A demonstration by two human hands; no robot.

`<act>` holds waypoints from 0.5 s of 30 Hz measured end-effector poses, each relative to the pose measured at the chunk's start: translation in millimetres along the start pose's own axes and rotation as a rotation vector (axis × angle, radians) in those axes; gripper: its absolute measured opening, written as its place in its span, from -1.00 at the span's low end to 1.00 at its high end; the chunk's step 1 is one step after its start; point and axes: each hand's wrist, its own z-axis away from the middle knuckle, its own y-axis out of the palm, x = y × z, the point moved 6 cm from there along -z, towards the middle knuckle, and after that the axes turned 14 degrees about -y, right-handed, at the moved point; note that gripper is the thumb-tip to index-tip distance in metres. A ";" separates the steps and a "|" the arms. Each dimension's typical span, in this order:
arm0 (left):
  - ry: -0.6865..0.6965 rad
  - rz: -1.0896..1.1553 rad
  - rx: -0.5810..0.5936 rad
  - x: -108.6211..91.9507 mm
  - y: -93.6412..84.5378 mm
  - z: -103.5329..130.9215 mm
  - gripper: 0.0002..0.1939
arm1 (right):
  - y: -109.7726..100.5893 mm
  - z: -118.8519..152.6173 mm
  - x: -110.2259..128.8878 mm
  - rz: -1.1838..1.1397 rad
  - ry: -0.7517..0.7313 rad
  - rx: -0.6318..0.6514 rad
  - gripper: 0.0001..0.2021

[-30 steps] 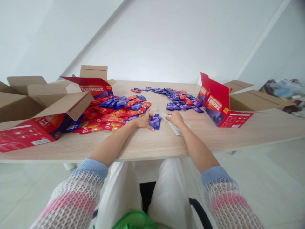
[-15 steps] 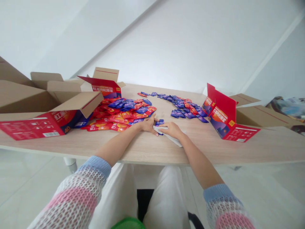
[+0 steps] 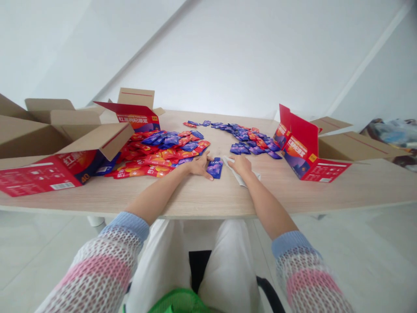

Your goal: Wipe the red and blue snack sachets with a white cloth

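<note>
A single purple sachet [image 3: 215, 168] lies flat on the table between my hands. My left hand [image 3: 198, 167] rests at its left edge, thumb and forefinger spread apart, the thumb at the sachet's lower corner. Just right of the sachet, my right hand [image 3: 240, 164] has its fingers closed on a folded white cloth [image 3: 243, 181], which trails under the palm towards me. To the left of my left hand is a heap of red and purple sachets [image 3: 163, 154]. Beyond my right hand lies a looser spread of mostly purple sachets [image 3: 250, 141].
A large open carton [image 3: 61, 171] stands at the left, with a smaller open red box [image 3: 138, 118] behind the heap. Another open red box [image 3: 301, 152] is at the right. The table's front edge [image 3: 208, 217] runs before my knees; plastic-wrapped items [image 3: 395, 134] sit at far right.
My right hand and the cloth have moved right, off the purple sachet, uncovering its printed face. My left hand stays at the sachet's left side. The view has shifted slightly.
</note>
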 end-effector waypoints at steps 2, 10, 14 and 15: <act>0.006 0.008 -0.008 1.2 0.2 -0.7 0.41 | -2.6 0.4 -7.2 -0.024 0.003 -0.038 -0.63; -0.031 0.020 -0.009 1.0 1.0 -1.2 0.49 | -7.6 16.4 39.3 -0.250 -0.515 -0.052 -0.65; -0.020 0.013 -0.005 -3.4 0.1 1.6 0.50 | 4.7 20.9 61.6 -0.215 -0.606 0.128 -0.65; -0.019 0.013 -0.002 -4.1 -0.1 2.3 0.50 | 6.7 20.2 62.4 -0.184 -0.579 0.146 -0.65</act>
